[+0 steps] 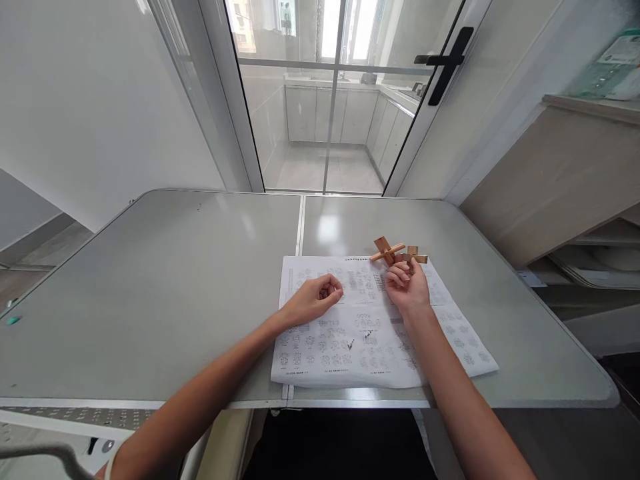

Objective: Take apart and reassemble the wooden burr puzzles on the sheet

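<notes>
My right hand (409, 285) is closed, palm partly up, with its fingertips on a small notched wooden puzzle piece (414, 257). Beside it, a cross-shaped joint of wooden sticks (384, 249) rises just beyond the fingers; whether the hand holds that too I cannot tell. My left hand (316, 297) rests over the left side of the paper, its fingers curled in and nothing visible in them. Under both hands lies a large white instruction sheet (345, 367) printed with rows of small diagrams and text.
The grey folding table (150, 300) has a metal seam down its middle. Behind its far edge stands a glass door (305, 127) with a black handle (445, 63). A wooden shelf unit (545, 173) flanks the right side. A small green object (13, 320) sits near the left edge.
</notes>
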A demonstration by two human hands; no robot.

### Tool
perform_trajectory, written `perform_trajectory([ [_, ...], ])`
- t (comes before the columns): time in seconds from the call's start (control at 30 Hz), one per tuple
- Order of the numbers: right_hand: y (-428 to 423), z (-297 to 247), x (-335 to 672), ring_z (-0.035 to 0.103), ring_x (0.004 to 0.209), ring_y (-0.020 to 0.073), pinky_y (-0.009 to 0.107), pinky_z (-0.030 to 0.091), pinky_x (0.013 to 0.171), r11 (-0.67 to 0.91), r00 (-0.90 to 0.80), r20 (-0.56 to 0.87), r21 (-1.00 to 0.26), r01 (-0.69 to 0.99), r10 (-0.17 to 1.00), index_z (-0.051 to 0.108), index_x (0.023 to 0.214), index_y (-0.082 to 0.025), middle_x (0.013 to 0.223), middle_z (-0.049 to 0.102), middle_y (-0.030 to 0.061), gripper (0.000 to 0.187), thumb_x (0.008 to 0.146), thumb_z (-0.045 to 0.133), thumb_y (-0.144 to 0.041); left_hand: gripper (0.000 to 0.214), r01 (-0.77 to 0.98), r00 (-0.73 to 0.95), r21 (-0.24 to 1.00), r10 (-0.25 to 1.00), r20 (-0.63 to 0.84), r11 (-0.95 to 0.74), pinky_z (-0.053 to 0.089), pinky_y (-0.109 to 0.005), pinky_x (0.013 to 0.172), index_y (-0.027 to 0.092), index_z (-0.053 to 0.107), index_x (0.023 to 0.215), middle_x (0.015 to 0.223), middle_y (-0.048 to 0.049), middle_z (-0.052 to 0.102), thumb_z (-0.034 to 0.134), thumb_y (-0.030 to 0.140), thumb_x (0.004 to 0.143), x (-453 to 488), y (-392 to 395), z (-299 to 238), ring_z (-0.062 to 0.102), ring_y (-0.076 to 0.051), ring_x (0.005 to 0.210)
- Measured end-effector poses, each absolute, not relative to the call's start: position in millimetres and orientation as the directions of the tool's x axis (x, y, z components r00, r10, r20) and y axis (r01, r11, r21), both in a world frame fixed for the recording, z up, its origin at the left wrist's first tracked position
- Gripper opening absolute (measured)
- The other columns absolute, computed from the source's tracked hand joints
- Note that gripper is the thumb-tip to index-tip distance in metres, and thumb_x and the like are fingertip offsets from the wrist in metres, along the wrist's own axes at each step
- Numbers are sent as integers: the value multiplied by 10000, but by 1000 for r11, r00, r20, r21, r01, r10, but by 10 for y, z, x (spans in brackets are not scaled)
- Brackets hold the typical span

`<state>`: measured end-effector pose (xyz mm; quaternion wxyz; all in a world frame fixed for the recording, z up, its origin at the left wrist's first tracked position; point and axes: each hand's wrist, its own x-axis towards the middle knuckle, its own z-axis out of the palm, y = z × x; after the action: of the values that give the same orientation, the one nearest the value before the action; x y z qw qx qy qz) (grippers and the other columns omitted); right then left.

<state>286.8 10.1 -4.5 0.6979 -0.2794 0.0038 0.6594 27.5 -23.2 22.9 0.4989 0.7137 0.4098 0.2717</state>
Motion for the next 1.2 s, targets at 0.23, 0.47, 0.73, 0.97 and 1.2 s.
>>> perform_trajectory([
  [0.23,100,-31,2873,379,291,24,124,334,300,-9,139,-363,-377,-926,921,549,901,-213,510,475,-123,241,1098,492,-339,246,315,522,936,852,-32,-158,399,-281,625,203,623,908,729,21,558,571,437,963,273,-230,235,498,-136,660],
  [0.47,108,-21,2860,360,301,17,116,319,306,6,166,-357,-408,-913,919,523,855,-213,503,446,-128,262,1098,498,-308,236,309,527,939,849,-34,-154,390,-284,641,203,616,912,729,28,541,568,426,972,273,-229,222,486,-137,665],
  [0.73,37,51,2714,336,346,30,157,319,322,130,359,-262,-618,-776,896,615,864,-204,521,441,-112,270,1043,614,-405,235,305,528,942,848,-46,-139,374,-281,639,195,613,912,726,34,523,572,418,975,269,-236,253,459,-130,666],
  [0.97,-103,184,2454,382,433,61,221,323,398,192,339,86,-936,-295,937,690,881,-207,597,498,-68,418,921,695,-623,261,297,525,944,851,-36,-143,373,-271,633,193,616,921,741,33,530,566,443,979,271,-230,225,466,-128,671],
  [1.2,-205,184,2285,468,471,117,278,406,514,257,41,266,-954,156,963,637,822,-227,577,539,-46,402,968,635,-601,308,265,513,952,858,-6,-152,378,-274,641,194,610,965,748,34,532,560,496,1001,278,-231,206,477,-129,671],
])
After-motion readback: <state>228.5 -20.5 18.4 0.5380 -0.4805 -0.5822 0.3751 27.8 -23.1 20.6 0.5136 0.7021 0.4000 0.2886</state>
